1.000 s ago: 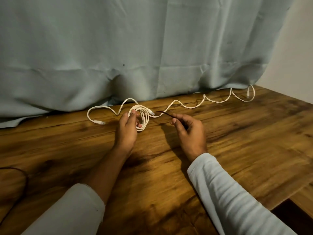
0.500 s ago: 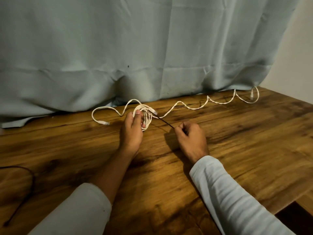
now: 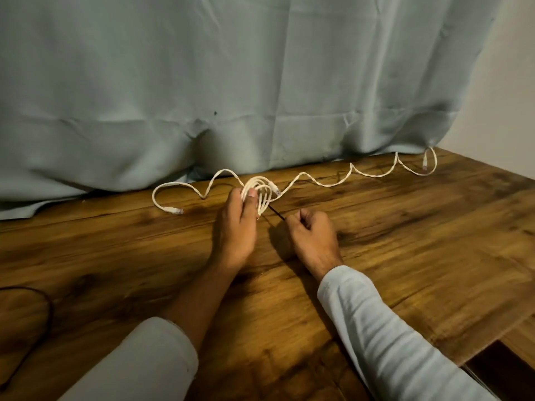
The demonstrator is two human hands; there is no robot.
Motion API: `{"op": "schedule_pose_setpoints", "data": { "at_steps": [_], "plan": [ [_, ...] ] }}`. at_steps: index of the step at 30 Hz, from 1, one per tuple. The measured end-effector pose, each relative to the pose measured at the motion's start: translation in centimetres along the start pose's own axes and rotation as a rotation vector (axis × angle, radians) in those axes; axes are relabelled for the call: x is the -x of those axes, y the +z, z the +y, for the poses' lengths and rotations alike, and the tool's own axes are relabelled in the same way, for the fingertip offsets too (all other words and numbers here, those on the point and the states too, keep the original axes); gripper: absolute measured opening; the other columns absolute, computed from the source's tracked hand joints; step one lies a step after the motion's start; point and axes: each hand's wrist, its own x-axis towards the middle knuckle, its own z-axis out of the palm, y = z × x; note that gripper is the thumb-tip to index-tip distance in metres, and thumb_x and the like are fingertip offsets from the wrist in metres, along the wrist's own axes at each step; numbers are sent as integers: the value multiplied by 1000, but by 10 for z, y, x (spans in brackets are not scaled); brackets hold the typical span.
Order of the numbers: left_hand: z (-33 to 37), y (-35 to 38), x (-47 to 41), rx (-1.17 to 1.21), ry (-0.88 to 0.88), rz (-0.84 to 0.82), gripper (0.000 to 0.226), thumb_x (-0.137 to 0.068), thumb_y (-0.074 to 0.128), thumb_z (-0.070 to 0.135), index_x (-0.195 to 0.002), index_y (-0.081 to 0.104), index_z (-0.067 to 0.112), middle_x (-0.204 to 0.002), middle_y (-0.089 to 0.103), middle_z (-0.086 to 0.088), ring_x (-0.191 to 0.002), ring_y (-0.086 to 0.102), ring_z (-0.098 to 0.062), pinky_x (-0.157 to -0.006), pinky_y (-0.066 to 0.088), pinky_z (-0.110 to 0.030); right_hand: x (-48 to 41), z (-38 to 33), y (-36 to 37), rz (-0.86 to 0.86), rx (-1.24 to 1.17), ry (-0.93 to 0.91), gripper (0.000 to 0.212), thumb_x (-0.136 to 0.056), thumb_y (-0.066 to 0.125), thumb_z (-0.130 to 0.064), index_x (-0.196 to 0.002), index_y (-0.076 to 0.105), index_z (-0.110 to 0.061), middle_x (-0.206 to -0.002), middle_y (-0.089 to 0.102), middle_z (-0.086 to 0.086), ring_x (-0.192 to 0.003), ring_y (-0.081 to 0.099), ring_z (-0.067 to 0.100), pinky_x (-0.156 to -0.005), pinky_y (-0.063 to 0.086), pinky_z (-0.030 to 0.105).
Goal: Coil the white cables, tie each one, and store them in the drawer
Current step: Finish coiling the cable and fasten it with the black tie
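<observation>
Tying step: near the table's (image 3: 405, 256) back edge, the left hand (image 3: 236, 227) grips the coiled white cable (image 3: 260, 192); the right hand (image 3: 311, 235) pinches a thin dark tie (image 3: 276, 213) pulled taut. Next, I judge, cinching it needs steady tension

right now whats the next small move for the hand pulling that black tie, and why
Probably keep drawing the black tie toward the person with the right hand to cinch it. The left hand pinches the coiled cable, the tie runs taut between them, and a second white cable lies uncoiled on the table.
</observation>
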Motion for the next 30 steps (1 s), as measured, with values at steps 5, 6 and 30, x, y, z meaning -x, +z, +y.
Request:
{"op": "schedule_pose_setpoints", "data": {
  "at_steps": [5,6,30],
  "plan": [
    [-11,-13,-15,200,-226,212,38,-78,45,77,-85,67,46,-87,69,6,-89,67,-32,-95,55,-59,-2,7,-4,-19,-94,39,26,-70,54,-44,-61,62,-21,-56,59,-5,-60,55,14,-64,49,38],
    [-12,-14,-16,195,-234,222,41,-78,44,77,-88,66,43,-91,70,4,-94,68,-36,-96,54,-59,-2,8,-4,-38,-99,40,27,-69,54,-46,-62,62,-21,-56,60,-3,-59,55,16,-62,47,37],
    [28,9,19,-169,111,-135,37,-106,28,53,-105,56,28,-74,54,10,-68,54,-13,-66,51,-43,1,-3,-5,-222,-780,217,18,-96,65,-2,-112,72,1,-80,69,7,-56,55,8,-44,46,16]
  ]
}}
